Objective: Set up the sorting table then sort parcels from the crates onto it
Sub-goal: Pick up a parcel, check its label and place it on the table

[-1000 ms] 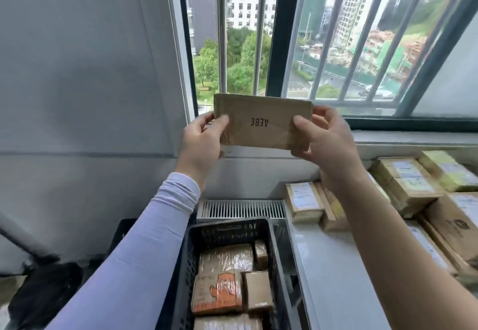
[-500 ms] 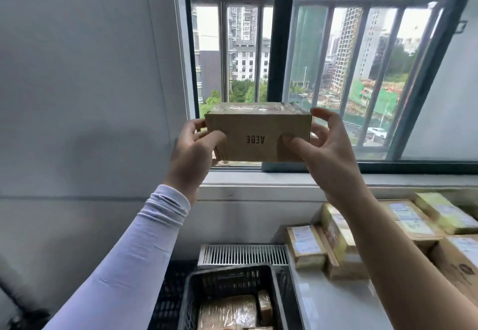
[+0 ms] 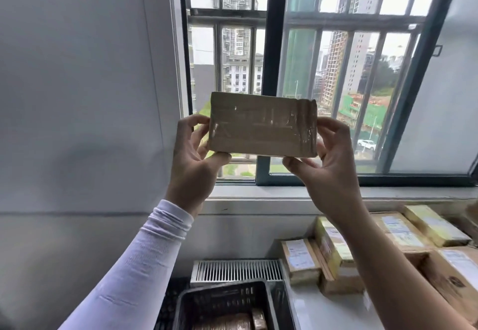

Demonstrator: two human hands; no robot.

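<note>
Gripping a brown taped parcel at both short ends, up in front of the barred window. Left hand curling round the left end, fingers behind, thumb pressing up under the bottom left corner. Right hand pinching the right end likewise, thumb under the bottom right corner, fingers wrapping the far side. Holding the parcel level, long side across, clear tape shining over the facing side, well above everything below. Wearing a pale lilac sleeve on the left arm; leaving the right forearm bare. Standing below, at the bottom edge: a dark plastic crate holding more wrapped parcels, only partly in view. Sitting just right of the crate: the white sorting table, carrying several labelled cardboard boxes packed close along the wall under the sill. Showing behind the crate, against the wall: a white slatted grille. Filling the left side: a plain grey wall.
</note>
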